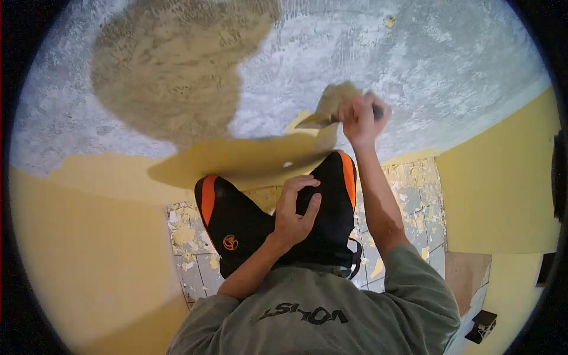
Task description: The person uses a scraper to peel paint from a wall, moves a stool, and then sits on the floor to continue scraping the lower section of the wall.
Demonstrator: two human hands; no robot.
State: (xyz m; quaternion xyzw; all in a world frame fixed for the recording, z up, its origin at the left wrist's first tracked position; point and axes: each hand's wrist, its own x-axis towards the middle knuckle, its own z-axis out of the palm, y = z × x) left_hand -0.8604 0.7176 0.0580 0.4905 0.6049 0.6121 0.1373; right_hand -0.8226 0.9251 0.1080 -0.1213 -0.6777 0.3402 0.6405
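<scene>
My right hand (362,120) is closed around the dark handle of a scraper (318,121), slightly smeared by motion. Its blade points left, at the border between the bared grey-white wall (296,71) and the yellow paint (236,160). Whether the blade touches the wall cannot be made out. My left hand (294,213) is over my black trousers (248,219), between the knees. Its fingers are curved, the thumb stands apart, and nothing shows in it.
Paint flakes litter the tiled floor (192,269) on both sides of my legs. Yellow walls stand to the left and right (497,195). A brown board (467,278) and a small black box (481,326) are at the lower right. Shadows of my head and arm fall on the wall.
</scene>
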